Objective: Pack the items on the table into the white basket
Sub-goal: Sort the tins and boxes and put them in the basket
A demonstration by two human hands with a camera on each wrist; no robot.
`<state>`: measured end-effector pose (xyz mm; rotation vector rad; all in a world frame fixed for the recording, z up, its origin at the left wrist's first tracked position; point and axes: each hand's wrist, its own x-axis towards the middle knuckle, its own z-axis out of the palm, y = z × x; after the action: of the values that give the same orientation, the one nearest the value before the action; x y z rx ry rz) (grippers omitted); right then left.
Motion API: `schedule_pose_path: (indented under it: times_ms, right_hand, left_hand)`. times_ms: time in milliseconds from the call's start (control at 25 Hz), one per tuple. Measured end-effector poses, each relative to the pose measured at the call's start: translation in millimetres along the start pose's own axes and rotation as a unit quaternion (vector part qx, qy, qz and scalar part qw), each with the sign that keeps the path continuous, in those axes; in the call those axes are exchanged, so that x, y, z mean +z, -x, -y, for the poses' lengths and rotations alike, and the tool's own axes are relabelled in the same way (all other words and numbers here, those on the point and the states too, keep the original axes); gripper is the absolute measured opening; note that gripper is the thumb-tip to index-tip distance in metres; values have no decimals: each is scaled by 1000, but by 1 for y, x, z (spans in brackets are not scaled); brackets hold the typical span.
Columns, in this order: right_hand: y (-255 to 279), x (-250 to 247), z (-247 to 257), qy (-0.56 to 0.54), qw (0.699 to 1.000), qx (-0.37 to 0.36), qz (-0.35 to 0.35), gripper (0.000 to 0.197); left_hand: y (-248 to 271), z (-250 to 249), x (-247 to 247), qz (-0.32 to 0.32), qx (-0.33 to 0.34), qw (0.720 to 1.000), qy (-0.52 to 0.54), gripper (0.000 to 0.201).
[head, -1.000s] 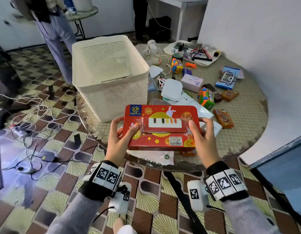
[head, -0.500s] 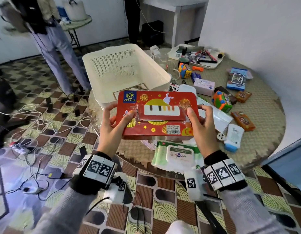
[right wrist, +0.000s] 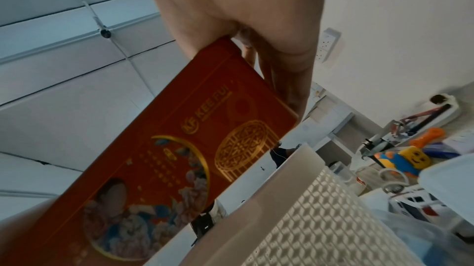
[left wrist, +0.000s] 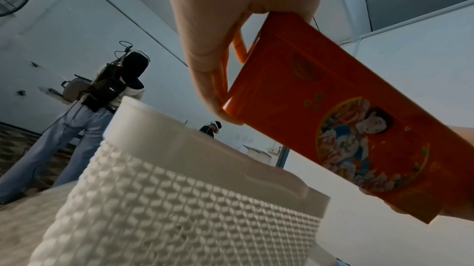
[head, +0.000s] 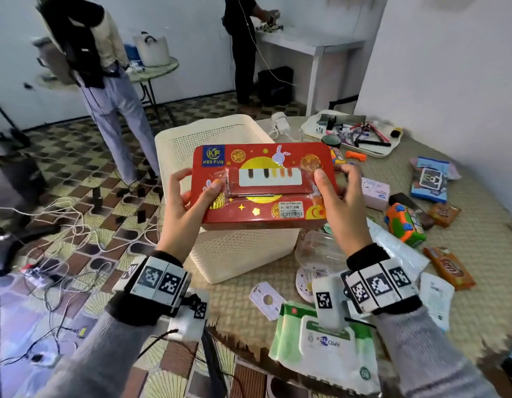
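Observation:
I hold a flat red tin (head: 263, 185) in both hands, above the mouth of the white basket (head: 237, 254). My left hand (head: 188, 202) grips its left end, thumb on top and fingers underneath. My right hand (head: 335, 202) grips the right end the same way. A small clear packet with a piano picture (head: 266, 179) lies on the tin under both thumbs. In the left wrist view the tin's underside (left wrist: 346, 124) hangs over the basket rim (left wrist: 195, 140). The right wrist view shows the tin (right wrist: 179, 159) tilted above the basket wall (right wrist: 320, 219).
On the woven round table (head: 464, 300) lie a wet-wipes pack (head: 326, 349), snack bars (head: 447, 265), a toy bus (head: 404, 225), a pink box (head: 375, 193) and a white tray of tools (head: 352, 133). Two people (head: 105, 81) stand behind. Cables (head: 62, 225) cover the floor at left.
Both hands have lifted the red tin up and away from the table's near edge until it hangs over the basket. The grip on the tin is the same.

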<state>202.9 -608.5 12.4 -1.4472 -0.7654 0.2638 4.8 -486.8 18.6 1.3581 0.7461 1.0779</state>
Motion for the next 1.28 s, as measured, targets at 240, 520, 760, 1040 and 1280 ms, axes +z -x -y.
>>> schedule_pose_path:
  times_ms: [240, 520, 760, 1040, 1280]
  right_hand:
    - [-53, 28, 0, 16, 999, -23, 17, 38]
    - [-103, 56, -4, 34, 998, 11, 57, 34]
    - [-152, 101, 2, 98, 995, 9, 22, 32]
    - [-144, 161, 12, 115, 988, 3, -108, 39]
    - [-115, 190, -13, 101, 973, 42, -201, 50]
  left_hand:
    - [-51, -13, 2, -13, 13, 1000, -12, 40]
    - [-141, -16, -13, 63, 27, 995, -73, 45]
    - [-242, -10, -30, 159, 22, 984, -84, 47]
    - [-317, -3, -49, 275, 18, 956, -96, 54]
    - [-342, 18, -46, 341, 14, 930, -134, 53]
